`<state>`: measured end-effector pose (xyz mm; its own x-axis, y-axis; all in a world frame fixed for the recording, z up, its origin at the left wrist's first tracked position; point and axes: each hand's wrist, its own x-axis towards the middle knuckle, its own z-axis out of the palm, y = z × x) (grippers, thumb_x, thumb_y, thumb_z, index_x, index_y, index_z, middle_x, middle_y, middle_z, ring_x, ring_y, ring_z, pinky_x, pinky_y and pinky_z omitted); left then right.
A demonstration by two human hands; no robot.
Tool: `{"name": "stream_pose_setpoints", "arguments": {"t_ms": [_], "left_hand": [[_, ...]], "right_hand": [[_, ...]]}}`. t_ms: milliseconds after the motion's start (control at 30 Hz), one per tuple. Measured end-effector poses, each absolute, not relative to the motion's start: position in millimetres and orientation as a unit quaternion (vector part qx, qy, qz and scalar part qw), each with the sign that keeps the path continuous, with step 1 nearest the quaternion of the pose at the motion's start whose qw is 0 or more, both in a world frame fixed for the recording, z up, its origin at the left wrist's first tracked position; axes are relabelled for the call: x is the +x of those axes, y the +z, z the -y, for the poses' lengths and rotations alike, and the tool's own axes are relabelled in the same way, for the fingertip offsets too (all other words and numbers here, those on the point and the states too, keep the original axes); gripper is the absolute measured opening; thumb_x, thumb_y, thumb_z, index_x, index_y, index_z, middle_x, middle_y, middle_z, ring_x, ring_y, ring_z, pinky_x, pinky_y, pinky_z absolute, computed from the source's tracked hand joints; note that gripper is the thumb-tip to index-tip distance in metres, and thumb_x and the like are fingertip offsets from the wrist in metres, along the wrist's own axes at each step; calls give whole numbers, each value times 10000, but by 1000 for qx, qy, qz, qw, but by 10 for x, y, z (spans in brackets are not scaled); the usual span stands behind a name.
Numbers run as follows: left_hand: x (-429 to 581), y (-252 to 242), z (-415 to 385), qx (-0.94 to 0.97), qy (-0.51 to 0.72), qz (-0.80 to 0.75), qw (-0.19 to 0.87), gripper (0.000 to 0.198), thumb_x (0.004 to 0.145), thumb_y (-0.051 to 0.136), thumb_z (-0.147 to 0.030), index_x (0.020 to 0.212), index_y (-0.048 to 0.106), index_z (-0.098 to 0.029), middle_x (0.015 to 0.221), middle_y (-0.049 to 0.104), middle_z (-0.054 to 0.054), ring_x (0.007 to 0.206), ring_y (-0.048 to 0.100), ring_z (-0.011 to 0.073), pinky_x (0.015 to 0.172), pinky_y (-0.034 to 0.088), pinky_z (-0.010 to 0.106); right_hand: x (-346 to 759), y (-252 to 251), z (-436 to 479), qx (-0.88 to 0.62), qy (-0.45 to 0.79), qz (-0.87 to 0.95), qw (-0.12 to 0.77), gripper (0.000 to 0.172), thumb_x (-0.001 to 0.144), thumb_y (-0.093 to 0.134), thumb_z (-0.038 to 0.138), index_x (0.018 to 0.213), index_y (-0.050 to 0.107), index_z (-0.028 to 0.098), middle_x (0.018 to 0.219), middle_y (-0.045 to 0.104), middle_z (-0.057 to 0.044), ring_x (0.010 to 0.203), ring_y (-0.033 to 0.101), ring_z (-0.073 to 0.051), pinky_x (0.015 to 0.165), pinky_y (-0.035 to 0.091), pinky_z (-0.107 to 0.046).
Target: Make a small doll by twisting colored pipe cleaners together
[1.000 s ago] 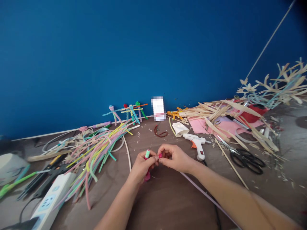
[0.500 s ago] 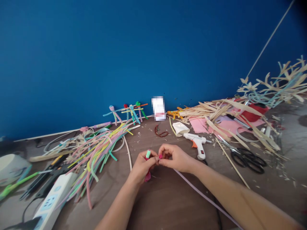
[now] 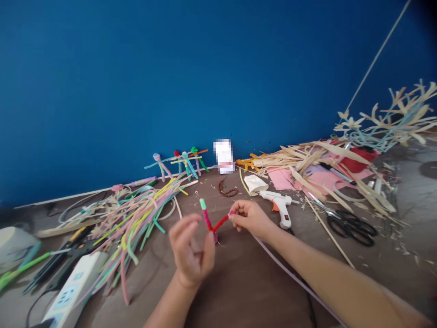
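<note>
My right hand [image 3: 249, 219] pinches the tip of one red limb of a pipe-cleaner figure [image 3: 221, 224] over the table. The other limb is magenta with a mint-green end and points up, so the two form a V. A round pinkish part, half hidden by my left thumb, is at the bottom. My left hand [image 3: 191, 250] is beside the figure with its fingers apart; whether the thumb touches the figure I cannot tell. A long lilac pipe cleaner [image 3: 290, 272] runs from below my right hand to the lower edge.
Loose pipe cleaners [image 3: 136, 223] and a white power strip [image 3: 73, 289] lie left. Finished figures [image 3: 186, 161] lean against the blue wall. A glue gun [image 3: 282, 205], black-handled scissors [image 3: 351, 225] and dried husk strips [image 3: 300, 159] are right. A bead string [image 3: 227, 191] lies ahead.
My left hand has let go of the figure, moved left and opened its fingers. The two limbs now show as a V, with my right hand still on one tip.
</note>
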<state>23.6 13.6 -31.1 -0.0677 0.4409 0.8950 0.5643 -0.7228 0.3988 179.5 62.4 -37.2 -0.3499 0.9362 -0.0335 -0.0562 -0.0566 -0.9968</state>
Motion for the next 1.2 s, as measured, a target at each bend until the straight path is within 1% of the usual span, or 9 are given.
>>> {"name": "stream_pose_setpoints", "arguments": {"t_ms": [67,100,200,300,467,667,800,1033,1200], "left_hand": [[267,-318,-86,-757,-562,330,55,504,679,535,-31,1135,438,-222,983,534,64,906,522,174,782,437,320],[286,-328,-85,-777,-524,348,31,482,704,514,-41,1151,429,-200,1005,539,86,942,514,188,804,428,335],[330,-367,-156,-796,-405,442,-82,462,791,422,-112,1240,318,-141,1142,501,150,1058,467,211,874,382,368],[340,-383,-232,-791,-342,470,-190,363,834,365,-183,1194,370,-134,1099,543,137,980,520,192,819,408,325],[351,-329,-234,-749,-351,489,-276,214,844,354,-235,963,505,-143,820,604,60,734,545,147,675,407,252],[347,-300,-251,-742,-329,510,-284,235,850,320,-264,789,518,-153,712,547,25,664,494,136,625,356,235],[311,-324,-291,-735,-308,523,-303,278,844,314,-291,644,460,-164,601,461,-14,578,436,119,554,314,221],[241,-371,-337,-695,-308,501,-413,255,812,350,-308,603,393,-168,565,333,-45,539,338,93,502,277,201],[203,-319,-339,-682,-291,468,-480,244,793,383,-308,600,392,-160,566,318,-44,530,318,83,476,270,195]], "right_hand": [[1783,-371,-616,-388,625,530,422,127,641,591,220,649,486,149,462,526,52,360,436,-50,375,360,-170],[1777,-368,-608,-381,632,521,429,135,639,595,227,649,485,150,457,522,55,359,434,-51,370,363,-170],[1762,-356,-578,-368,641,516,433,138,642,594,233,647,482,153,451,514,60,358,431,-51,359,364,-167],[1754,-353,-550,-367,625,547,419,119,658,583,224,657,492,146,473,526,50,365,438,-47,359,358,-160],[1750,-373,-548,-360,602,576,419,102,672,576,218,695,502,152,516,524,42,437,461,-60,391,387,-164],[1760,-402,-561,-360,578,602,418,98,678,578,220,695,502,159,531,504,48,436,441,-58,397,366,-167],[1772,-411,-550,-352,541,643,412,82,690,576,212,694,514,159,531,482,52,453,434,-57,443,357,-177],[1807,-398,-562,-321,517,694,386,81,715,563,225,708,530,152,574,465,41,519,418,-66,492,343,-183],[1838,-355,-554,-300,502,722,369,55,724,549,208,711,551,155,643,506,17,592,456,-84,557,376,-200]]}}
